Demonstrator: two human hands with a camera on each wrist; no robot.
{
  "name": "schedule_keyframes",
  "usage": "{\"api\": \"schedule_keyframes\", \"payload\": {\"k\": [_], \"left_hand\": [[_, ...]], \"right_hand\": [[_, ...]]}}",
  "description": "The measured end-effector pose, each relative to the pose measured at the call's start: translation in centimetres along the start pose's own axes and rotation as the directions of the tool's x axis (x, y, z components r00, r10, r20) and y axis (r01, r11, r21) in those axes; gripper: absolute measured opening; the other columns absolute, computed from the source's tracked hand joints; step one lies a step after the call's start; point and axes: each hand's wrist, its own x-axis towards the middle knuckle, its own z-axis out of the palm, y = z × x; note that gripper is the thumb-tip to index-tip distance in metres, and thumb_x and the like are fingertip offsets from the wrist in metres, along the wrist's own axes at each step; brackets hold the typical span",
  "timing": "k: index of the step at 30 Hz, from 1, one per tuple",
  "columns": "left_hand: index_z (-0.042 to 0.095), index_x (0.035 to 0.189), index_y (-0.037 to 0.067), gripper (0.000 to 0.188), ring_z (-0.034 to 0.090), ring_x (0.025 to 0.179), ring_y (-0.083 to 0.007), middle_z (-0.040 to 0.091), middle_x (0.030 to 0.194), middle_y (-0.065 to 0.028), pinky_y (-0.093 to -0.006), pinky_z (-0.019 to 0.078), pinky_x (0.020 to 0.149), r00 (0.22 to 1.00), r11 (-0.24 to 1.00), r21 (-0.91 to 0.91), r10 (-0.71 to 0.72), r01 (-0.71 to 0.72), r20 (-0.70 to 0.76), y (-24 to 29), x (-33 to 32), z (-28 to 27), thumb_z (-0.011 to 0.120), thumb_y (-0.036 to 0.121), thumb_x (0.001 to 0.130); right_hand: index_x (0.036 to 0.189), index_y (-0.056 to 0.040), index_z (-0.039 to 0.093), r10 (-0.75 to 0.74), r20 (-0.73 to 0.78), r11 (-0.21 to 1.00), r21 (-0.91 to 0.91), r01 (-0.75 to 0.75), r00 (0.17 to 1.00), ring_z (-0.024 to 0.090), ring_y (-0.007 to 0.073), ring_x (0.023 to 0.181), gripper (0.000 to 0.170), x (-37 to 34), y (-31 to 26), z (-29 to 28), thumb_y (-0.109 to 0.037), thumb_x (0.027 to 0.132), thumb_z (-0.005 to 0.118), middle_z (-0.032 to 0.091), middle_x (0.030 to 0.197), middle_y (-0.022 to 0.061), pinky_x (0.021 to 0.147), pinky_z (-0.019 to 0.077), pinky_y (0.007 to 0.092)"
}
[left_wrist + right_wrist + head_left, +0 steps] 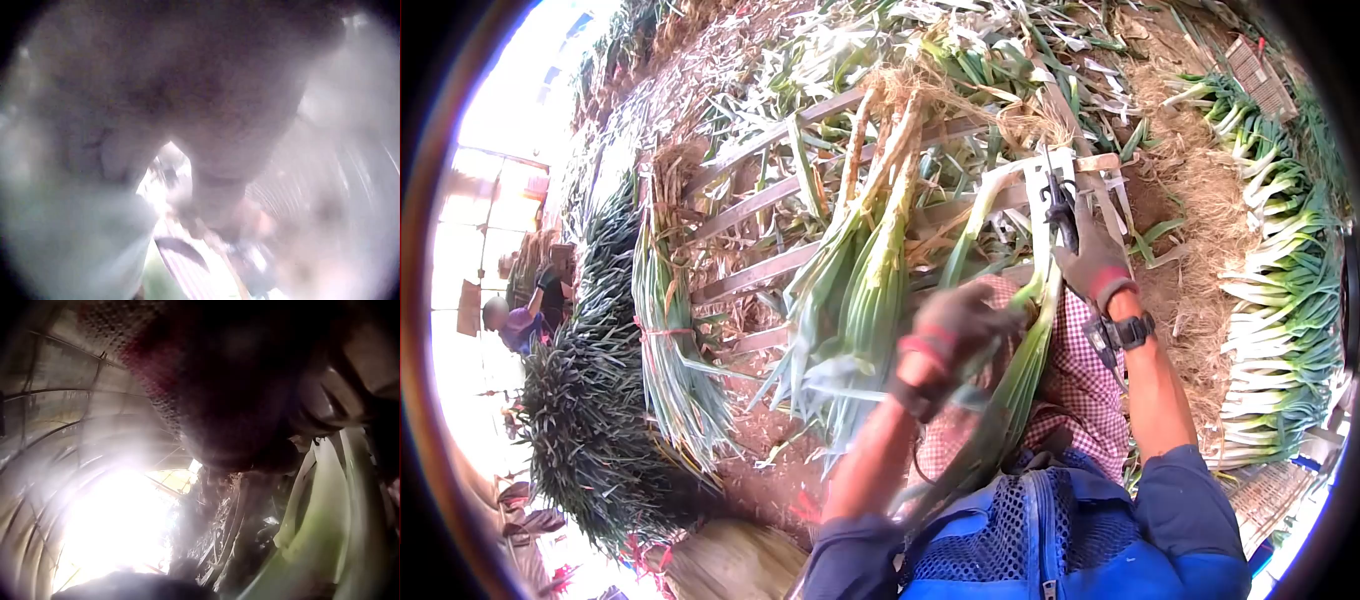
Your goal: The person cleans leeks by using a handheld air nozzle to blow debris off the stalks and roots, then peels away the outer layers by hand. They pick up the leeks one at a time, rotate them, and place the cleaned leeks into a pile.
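A leek [1040, 290] with a pale shank slants across the person's lap, its green leaves running down beside the blue vest. My gloved right hand [1093, 255] is at its upper end and grips a black-handled cutter [1060, 205] with a thin metal blade. In the right wrist view the pale leek [322, 519] stands close beside that hand. My gloved left hand [960, 325], blurred by motion, has its fingers round the leek's middle. A pale green leaf [94, 244] shows beneath them in the left wrist view. A loose pale strip [985, 205] arches off the leek's top.
Untrimmed leeks [870, 270] lean on a slatted wooden rack [750, 275] in front. To the left are a tied bundle [665, 310] and a large leek pile [590, 420]. Cleaned leeks [1280, 300] line the right side. Another person [530, 310] is at far left.
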Motion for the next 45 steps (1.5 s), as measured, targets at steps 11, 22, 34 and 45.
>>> {"api": "schedule_keyframes", "payload": {"k": [11, 22, 34, 45], "left_hand": [[0.072, 0.124, 0.011, 0.038, 0.069, 0.116, -0.0419, 0.072, 0.13, -0.0198, -0.0518, 0.0536, 0.099, 0.799, 0.669, 0.625, 0.075, 0.403, -0.596, -15.6, 9.1, -14.9, 0.066, 0.035, 0.095], [0.079, 0.092, 0.001, 0.015, 0.065, 0.064, -0.0122, 0.073, 0.078, -0.0018, -0.0288, 0.0528, 0.06, 0.953, 0.963, -0.036, -0.27, 0.268, -0.136, -2.4, 3.3, -16.9, 0.081, 0.016, 0.089], [0.076, 0.112, -0.003, 0.031, 0.067, 0.082, -0.0123, 0.076, 0.095, -0.0029, -0.0262, 0.0535, 0.075, 0.911, 0.868, -0.467, -0.319, 0.17, -0.261, -9.5, 3.3, -8.6, 0.085, 0.012, 0.087], [0.061, 0.143, 0.003, 0.064, 0.072, 0.097, -0.0184, 0.076, 0.118, -0.0089, -0.0332, 0.059, 0.087, 0.838, 0.965, -0.208, 0.021, -0.159, -0.545, -11.9, 3.7, -5.1, 0.089, 0.015, 0.086]], "right_hand": [[0.168, 0.0034, 0.018, -0.401, 0.422, 0.915, 0.144, 0.376, 0.813, 0.072, 0.0452, 0.094, 0.097, -8.8, -4.7, 2.9, -0.032, 0.091, 0.065, 0.069, 0.112, 0.0311, 0.086, 0.0586, 0.0521], [0.169, -0.0009, 0.022, -0.403, 0.368, 0.915, 0.176, 0.363, 0.838, 0.068, 0.0515, 0.109, 0.1, -9.3, -3.3, 1.3, -0.031, 0.088, 0.073, 0.062, 0.134, 0.0396, 0.096, 0.0542, 0.0545], [0.17, -0.0018, 0.018, -0.473, 0.518, 0.873, 0.164, 0.459, 0.713, 0.073, 0.0458, 0.098, 0.095, -8.5, -5.1, 1.0, -0.03, 0.092, 0.065, 0.074, 0.102, 0.0297, 0.092, 0.0569, 0.0518], [0.168, -0.0069, 0.025, -0.358, 0.472, 0.902, -0.049, 0.429, 0.806, 0.073, 0.0465, 0.101, 0.089, -0.2, -10.6, 0.6, -0.027, 0.092, 0.067, 0.074, 0.107, 0.0294, 0.093, 0.0571, 0.0521]]}}
